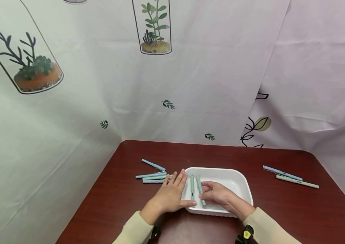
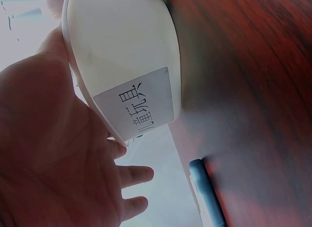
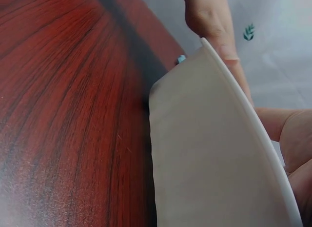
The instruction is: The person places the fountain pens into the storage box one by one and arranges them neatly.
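A white plastic tray [image 1: 221, 169] stands on the table under both hands. Inside its left part a pale green pen [image 1: 192, 184] lies lengthwise, with a second green pen [image 1: 198, 183] beside it, slightly slanted. My right hand [image 1: 218, 196] reaches over the near rim and pinches this second pen between thumb and fingers. With fingers straight and spread, my left hand [image 1: 170, 196] rests along the tray's left rim, its thumb across the near left corner. In the left wrist view the palm is beside the tray's end wall [image 2: 122, 36], which carries a printed label [image 2: 139, 102].
Left of the tray lie several blue and green pens [image 1: 154, 174], partly behind the left fingers; a blue pen [image 1: 152, 164] is farthest back. On the right are a blue pen [image 1: 282, 173] and a green pen [image 1: 297, 181]. A patterned cloth [image 1: 190, 84] hangs behind the brown table [image 1: 282, 203].
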A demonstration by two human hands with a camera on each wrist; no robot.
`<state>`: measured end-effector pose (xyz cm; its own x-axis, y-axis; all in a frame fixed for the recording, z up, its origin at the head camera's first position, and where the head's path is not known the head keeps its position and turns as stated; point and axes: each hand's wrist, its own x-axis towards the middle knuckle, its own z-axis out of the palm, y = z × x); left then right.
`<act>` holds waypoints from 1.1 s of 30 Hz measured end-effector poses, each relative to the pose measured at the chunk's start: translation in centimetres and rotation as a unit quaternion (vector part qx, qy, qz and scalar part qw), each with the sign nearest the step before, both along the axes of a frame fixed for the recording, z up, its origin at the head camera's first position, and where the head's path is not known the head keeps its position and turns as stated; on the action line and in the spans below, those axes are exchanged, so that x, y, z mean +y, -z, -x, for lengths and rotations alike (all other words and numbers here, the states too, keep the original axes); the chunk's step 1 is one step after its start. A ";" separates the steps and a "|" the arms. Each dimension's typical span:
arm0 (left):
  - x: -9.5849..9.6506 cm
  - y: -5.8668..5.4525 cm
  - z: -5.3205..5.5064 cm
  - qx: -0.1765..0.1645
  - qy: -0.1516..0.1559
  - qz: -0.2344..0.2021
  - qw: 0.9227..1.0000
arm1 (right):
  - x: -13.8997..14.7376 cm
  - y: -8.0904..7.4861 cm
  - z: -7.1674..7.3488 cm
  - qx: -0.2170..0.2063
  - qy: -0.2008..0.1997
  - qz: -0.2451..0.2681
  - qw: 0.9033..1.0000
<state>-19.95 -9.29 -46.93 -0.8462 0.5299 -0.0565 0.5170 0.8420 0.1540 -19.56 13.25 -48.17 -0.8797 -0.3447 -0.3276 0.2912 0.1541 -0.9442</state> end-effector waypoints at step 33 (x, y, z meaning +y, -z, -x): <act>0.1 0.0 0.2 -0.008 0.002 0.001 1.000 | -0.9 -1.3 -0.7 0.084 -0.012 -0.176 0.981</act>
